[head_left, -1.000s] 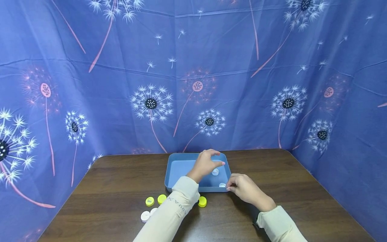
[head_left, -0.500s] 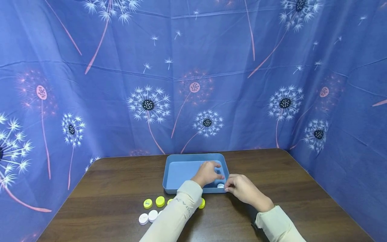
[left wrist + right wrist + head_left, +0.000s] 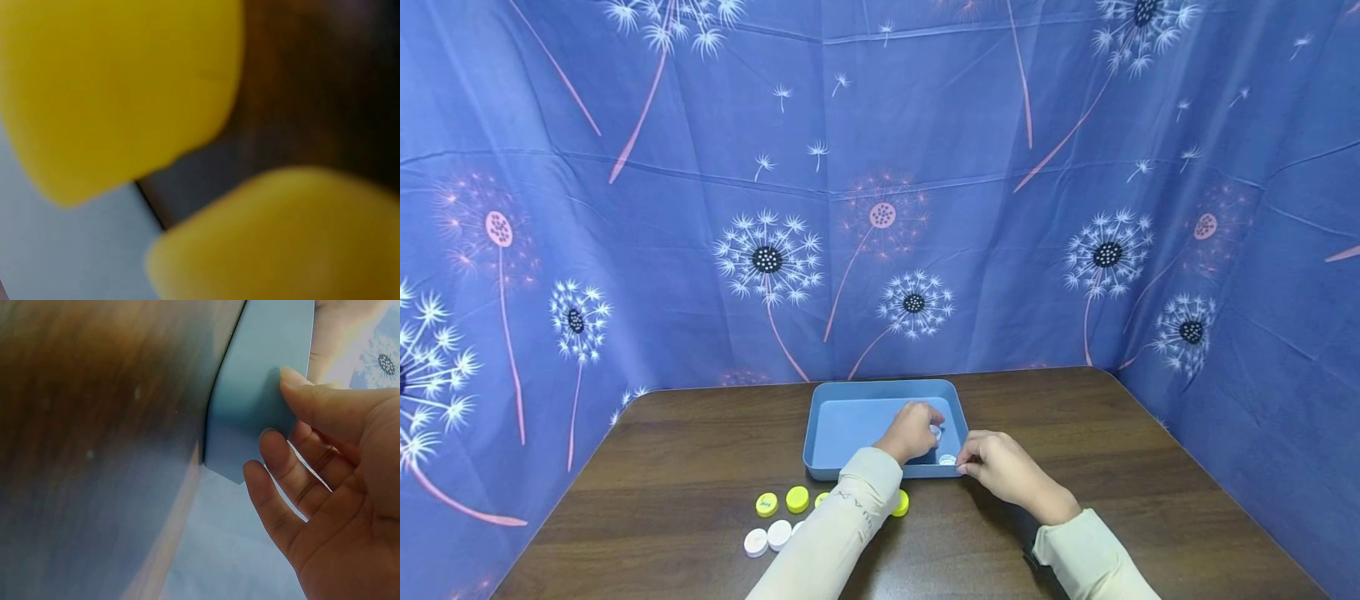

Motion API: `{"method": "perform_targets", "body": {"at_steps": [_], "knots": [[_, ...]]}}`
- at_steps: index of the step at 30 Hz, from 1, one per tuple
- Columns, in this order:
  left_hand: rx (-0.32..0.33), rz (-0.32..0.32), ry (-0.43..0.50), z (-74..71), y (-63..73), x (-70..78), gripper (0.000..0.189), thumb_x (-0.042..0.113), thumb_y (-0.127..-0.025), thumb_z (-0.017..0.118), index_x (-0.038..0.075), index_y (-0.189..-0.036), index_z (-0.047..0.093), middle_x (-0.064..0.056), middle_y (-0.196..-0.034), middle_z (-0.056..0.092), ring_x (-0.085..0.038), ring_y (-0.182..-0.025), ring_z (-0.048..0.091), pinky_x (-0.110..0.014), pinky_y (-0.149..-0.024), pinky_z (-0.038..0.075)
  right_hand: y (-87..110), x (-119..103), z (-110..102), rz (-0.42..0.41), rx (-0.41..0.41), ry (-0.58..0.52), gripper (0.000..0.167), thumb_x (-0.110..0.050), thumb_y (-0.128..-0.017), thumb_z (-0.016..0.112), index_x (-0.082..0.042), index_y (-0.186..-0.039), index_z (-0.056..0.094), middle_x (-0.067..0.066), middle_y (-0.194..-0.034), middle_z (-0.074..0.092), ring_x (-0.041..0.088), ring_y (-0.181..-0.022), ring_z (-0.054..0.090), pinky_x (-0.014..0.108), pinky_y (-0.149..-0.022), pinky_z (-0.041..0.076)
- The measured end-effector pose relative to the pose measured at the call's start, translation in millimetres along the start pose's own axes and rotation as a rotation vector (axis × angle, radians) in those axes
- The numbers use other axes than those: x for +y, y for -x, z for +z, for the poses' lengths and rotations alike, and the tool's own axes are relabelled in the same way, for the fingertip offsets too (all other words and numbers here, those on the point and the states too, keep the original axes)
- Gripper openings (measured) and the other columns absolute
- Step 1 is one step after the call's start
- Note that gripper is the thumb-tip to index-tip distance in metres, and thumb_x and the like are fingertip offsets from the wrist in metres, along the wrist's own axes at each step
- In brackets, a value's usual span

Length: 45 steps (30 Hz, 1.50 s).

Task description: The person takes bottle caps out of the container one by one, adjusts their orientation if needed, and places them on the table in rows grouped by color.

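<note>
Inside the blue tray (image 3: 850, 429), my left hand (image 3: 912, 432) reaches down at the right side and pinches a white bottle cap (image 3: 936, 432) between thumb and fingers. Another white cap (image 3: 947, 459) lies near the tray's front right corner. My right hand (image 3: 1009, 471) grips the tray rim at that corner; in the right wrist view its thumb and fingers (image 3: 303, 394) hold the tray wall (image 3: 253, 394). The left wrist view is filled by two blurred yellow caps (image 3: 119, 87), and the left hand is not seen there.
On the brown table (image 3: 685, 450) in front of the tray lie several yellow caps (image 3: 797, 499) and white caps (image 3: 779, 535), partly hidden by the left sleeve (image 3: 842, 521). A blue dandelion-print cloth (image 3: 1000, 250) hangs behind and around the table.
My left hand has lowered into the tray, and its spread thumb and fingers have closed on the white bottle cap there. My right hand stays on the tray's corner.
</note>
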<state>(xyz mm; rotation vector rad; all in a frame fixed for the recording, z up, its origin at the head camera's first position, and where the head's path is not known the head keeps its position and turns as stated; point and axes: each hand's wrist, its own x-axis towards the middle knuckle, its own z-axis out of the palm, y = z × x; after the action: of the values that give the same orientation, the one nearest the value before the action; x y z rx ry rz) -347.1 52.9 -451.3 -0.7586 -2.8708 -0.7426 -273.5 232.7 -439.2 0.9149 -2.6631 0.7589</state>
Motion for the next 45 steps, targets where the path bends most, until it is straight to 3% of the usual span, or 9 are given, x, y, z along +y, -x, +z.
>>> {"method": "perform_targets", "body": {"at_steps": [15, 24, 29, 33, 36, 40, 45], "knots": [[-0.043, -0.093, 0.062, -2.4, 0.5, -1.3, 0.031, 0.007, -0.078, 0.082, 0.006, -0.109, 0.077, -0.005, -0.112, 0.072, -0.02, -0.113, 0.064, -0.031, -0.093, 0.051, -1.8, 0.1, 1.4, -0.008, 0.004, 0.029, 0.017, -0.002, -0.08, 0.079, -0.017, -0.076, 0.073, -0.014, -0.077, 0.061, -0.002, -0.072, 0.054, 0.023, -0.063, 0.049], [-0.035, -0.099, 0.075, -3.8, 4.1, -3.2, 0.031, 0.007, -0.077, 0.082, 0.005, -0.108, 0.077, -0.005, -0.111, 0.072, -0.021, -0.113, 0.063, -0.032, -0.095, 0.051, -2.2, -1.9, 2.3, -0.002, -0.002, 0.025, 0.018, -0.001, -0.081, 0.079, -0.018, -0.076, 0.073, -0.014, -0.078, 0.062, -0.001, -0.072, 0.054, 0.023, -0.064, 0.049], [-0.023, -0.042, 0.095, -9.9, 4.2, -5.3, 0.033, 0.006, -0.08, 0.08, 0.004, -0.112, 0.075, -0.007, -0.113, 0.071, -0.022, -0.114, 0.063, -0.032, -0.096, 0.05, -1.6, -2.6, 2.7, -0.003, 0.001, 0.029, 0.017, -0.001, -0.081, 0.079, -0.017, -0.076, 0.073, -0.014, -0.078, 0.062, -0.001, -0.072, 0.054, 0.023, -0.064, 0.049], [0.008, 0.045, 0.134, -26.1, 5.1, -4.2, 0.032, 0.011, -0.082, 0.081, 0.005, -0.113, 0.075, -0.005, -0.103, 0.069, -0.024, -0.109, 0.062, -0.031, -0.089, 0.052, -1.1, -2.3, 2.3, 0.007, -0.007, 0.021, 0.016, -0.001, -0.081, 0.079, -0.017, -0.077, 0.074, -0.014, -0.078, 0.062, -0.001, -0.072, 0.055, 0.023, -0.065, 0.049], [0.016, 0.103, 0.144, -47.0, 7.1, 1.5, 0.028, 0.018, -0.086, 0.079, 0.01, -0.113, 0.075, 0.0, -0.096, 0.066, -0.019, -0.099, 0.061, -0.027, -0.081, 0.05, -0.7, -1.1, 1.6, 0.013, -0.014, 0.019, 0.016, -0.002, -0.082, 0.078, -0.017, -0.078, 0.074, -0.014, -0.079, 0.062, -0.001, -0.073, 0.055, 0.023, -0.064, 0.049], [0.005, 0.155, 0.167, -77.1, 14.5, 9.4, 0.026, 0.023, -0.093, 0.071, 0.017, -0.118, 0.074, 0.002, -0.092, 0.057, -0.012, -0.08, 0.05, -0.024, -0.069, 0.043, -0.3, 0.5, 1.1, 0.021, -0.015, 0.028, 0.015, -0.003, -0.082, 0.078, -0.017, -0.078, 0.074, -0.015, -0.078, 0.06, -0.001, -0.073, 0.054, 0.023, -0.064, 0.049], [-0.006, 0.202, 0.223, -106.1, 30.5, 11.7, 0.024, 0.025, -0.099, 0.063, 0.021, -0.121, 0.072, 0.006, -0.098, 0.053, -0.014, -0.085, 0.05, -0.025, -0.069, 0.044, -0.3, 1.3, 2.6, 0.03, -0.02, 0.035, 0.015, -0.003, -0.082, 0.078, -0.017, -0.078, 0.074, -0.016, -0.078, 0.06, -0.001, -0.072, 0.053, 0.023, -0.064, 0.049]]}}
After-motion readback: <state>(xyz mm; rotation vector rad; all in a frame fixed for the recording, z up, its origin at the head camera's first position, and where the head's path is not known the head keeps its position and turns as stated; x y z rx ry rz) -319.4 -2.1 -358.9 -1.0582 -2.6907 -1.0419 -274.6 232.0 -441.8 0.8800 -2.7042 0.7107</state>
